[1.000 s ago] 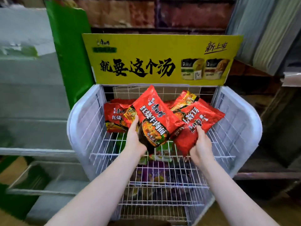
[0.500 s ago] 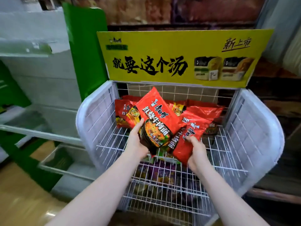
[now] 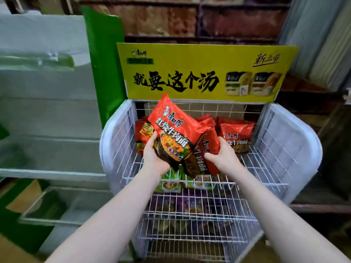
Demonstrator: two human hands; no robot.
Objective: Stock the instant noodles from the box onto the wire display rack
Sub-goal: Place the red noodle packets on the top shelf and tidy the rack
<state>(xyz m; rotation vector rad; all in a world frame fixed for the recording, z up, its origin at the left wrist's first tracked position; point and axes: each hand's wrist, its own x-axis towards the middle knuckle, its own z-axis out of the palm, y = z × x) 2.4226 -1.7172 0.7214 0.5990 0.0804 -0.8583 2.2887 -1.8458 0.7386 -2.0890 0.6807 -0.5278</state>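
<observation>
left hand [image 3: 154,156] grips tilted red noodle pack [image 3: 174,130] | right hand [image 3: 224,155] grips second pack [image 3: 206,149] | above wire rack [image 3: 269,160]

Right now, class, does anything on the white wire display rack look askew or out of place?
Yes: the red noodle packet in the left hand tilts diagonally, overlapping the yellow sign, unlike the packet standing upright at back right.

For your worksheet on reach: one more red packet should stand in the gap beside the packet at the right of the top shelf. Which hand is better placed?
Probably the right hand: its red packet sits nearest the standing packet.
</observation>
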